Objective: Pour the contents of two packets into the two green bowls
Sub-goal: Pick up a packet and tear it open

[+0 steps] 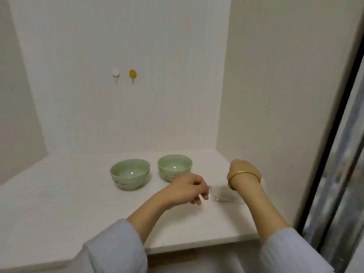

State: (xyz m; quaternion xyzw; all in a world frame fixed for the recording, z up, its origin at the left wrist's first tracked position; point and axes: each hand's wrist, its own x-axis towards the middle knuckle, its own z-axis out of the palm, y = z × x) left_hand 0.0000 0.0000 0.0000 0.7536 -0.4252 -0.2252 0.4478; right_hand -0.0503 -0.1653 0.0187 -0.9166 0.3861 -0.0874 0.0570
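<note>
Two pale green bowls with a flower pattern stand side by side on the white table, the left bowl (130, 173) a little nearer than the right bowl (174, 167); both look empty. A small clear packet (224, 195) lies flat on the table to the right of the bowls. My left hand (188, 189) hovers just left of the packet, its fingers loosely curled and its fingertips at the packet's left corner. My right hand (243, 170), with a gold bangle on the wrist, bends down just behind the packet; its fingers are hidden. Only one packet shows.
The white table (78, 203) sits in a white alcove with walls at the left, back and right. Two hooks, one white (115, 72) and one yellow (132, 74), hang on the back wall. A dark frame (323, 164) runs down the right side.
</note>
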